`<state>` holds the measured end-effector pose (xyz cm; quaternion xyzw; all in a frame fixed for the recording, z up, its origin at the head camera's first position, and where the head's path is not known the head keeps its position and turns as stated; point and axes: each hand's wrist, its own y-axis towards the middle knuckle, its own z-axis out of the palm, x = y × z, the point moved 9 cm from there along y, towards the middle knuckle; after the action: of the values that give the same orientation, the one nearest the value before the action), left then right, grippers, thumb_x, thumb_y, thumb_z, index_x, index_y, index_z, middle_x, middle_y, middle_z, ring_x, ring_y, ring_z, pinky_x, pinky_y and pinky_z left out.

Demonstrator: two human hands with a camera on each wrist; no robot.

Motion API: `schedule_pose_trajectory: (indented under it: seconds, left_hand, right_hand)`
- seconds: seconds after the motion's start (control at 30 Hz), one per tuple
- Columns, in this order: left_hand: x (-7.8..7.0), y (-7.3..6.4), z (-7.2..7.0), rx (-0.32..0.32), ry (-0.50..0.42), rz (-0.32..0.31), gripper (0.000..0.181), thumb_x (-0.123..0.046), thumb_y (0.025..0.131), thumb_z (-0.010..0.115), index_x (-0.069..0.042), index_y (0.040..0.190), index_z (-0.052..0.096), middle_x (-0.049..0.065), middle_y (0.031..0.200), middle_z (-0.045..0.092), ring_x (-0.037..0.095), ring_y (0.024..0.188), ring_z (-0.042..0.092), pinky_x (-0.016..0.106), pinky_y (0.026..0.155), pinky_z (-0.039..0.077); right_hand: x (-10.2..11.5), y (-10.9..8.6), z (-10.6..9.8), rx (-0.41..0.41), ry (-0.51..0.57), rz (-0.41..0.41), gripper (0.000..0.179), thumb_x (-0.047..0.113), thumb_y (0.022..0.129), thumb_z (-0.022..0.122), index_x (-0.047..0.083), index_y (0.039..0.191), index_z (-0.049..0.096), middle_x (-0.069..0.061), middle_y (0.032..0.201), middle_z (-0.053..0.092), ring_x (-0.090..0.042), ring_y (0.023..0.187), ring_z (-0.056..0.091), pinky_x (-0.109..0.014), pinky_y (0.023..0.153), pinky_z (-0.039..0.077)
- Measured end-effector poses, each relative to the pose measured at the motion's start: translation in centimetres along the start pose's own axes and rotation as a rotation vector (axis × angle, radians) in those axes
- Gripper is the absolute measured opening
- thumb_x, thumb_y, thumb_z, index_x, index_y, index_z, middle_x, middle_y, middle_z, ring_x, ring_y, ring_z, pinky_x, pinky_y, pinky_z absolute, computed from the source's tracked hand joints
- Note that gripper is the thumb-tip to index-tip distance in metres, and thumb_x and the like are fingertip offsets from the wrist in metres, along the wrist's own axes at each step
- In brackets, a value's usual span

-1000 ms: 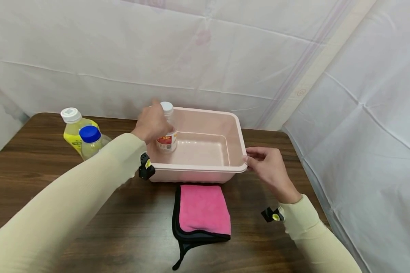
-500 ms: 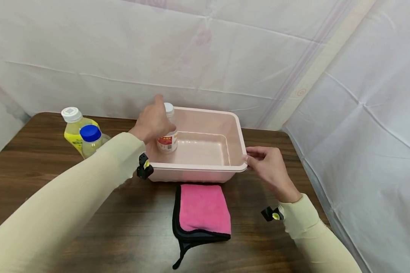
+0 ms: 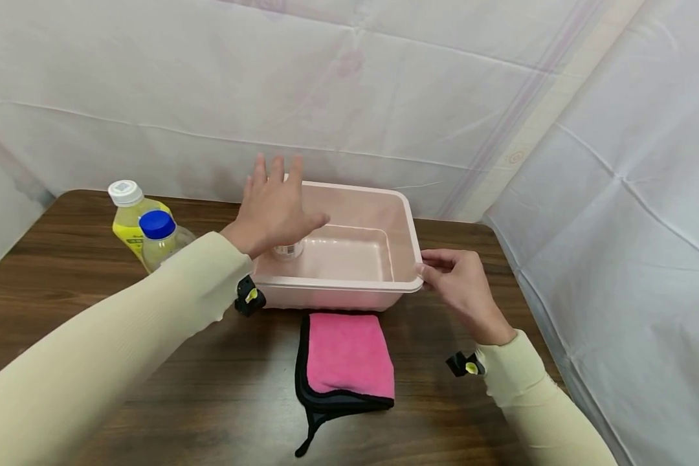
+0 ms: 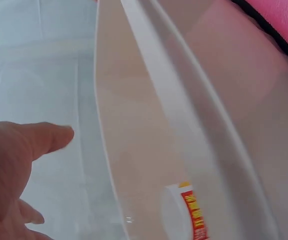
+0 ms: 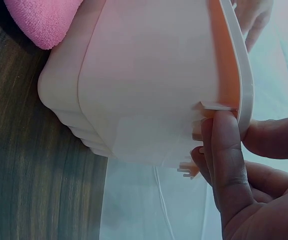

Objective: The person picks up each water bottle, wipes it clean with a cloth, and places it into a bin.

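A pale pink plastic basin (image 3: 361, 252) sits on the table, and a clear bottle with a red and yellow label (image 3: 289, 250) stands inside its left end. My left hand (image 3: 274, 217) is spread over that bottle with straight fingers and hides most of it; the left wrist view shows the bottle's label (image 4: 196, 215) below the hand, apart from it. At the basin's right front corner my right hand (image 3: 465, 291) pinches the rim. In the right wrist view the thumb lies on one side of the rim (image 5: 245, 85) and the fingers on the other.
A folded pink cloth (image 3: 351, 356) with black edging lies in front of the basin. To the left stand a bottle with a white cap and yellow label (image 3: 129, 228) and a blue-capped bottle (image 3: 160, 243), partly behind my left sleeve. White sheeting (image 3: 210, 97) hangs behind the table.
My left hand has let go of the bottle in the basin, lifted off it, and its fingers have spread. My right hand keeps its pinch on the rim.
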<state>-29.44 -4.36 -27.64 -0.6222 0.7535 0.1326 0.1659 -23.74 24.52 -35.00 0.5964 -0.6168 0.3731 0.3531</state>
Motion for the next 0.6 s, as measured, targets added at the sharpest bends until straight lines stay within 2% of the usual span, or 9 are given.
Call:
schedule_pose_trajectory:
  seconds: [0.1, 0.3, 0.6]
  left_hand:
    - [-0.4, -0.6, -0.3, 0.038, 0.016, 0.005, 0.106, -0.057, 0.096, 0.063, -0.012, 0.168, -0.001, 0.026, 0.174, -0.005, 0.049, 0.16, -0.015, 0.071, 0.128, 0.001]
    - [-0.6, -1.8, -0.9, 0.095, 0.087, 0.018, 0.109, -0.073, 0.094, 0.054, -0.018, 0.169, -0.003, 0.023, 0.174, -0.012, 0.048, 0.158, -0.02, 0.072, 0.127, -0.003]
    - [-1.4, -3.9, -1.8, 0.132, 0.193, 0.025, 0.108, -0.089, 0.089, 0.042, -0.029, 0.168, -0.001, 0.019, 0.174, -0.015, 0.052, 0.158, -0.015, 0.075, 0.124, -0.008]
  right_hand:
    - [0.1, 0.0, -0.1, 0.002, -0.011, 0.0, 0.031, 0.008, 0.097, 0.073, -0.006, 0.124, 0.071, -0.026, 0.113, 0.074, -0.007, 0.076, 0.069, -0.022, 0.07, 0.062]
    - [0.3, 0.1, 0.1, 0.015, -0.008, 0.008, 0.032, 0.009, 0.097, 0.073, -0.006, 0.125, 0.071, -0.026, 0.114, 0.074, -0.008, 0.077, 0.069, -0.022, 0.071, 0.062]
    - [0.2, -0.1, 0.2, 0.012, -0.015, 0.013, 0.031, 0.009, 0.097, 0.073, -0.005, 0.124, 0.072, -0.025, 0.113, 0.074, -0.009, 0.077, 0.069, -0.022, 0.07, 0.062]
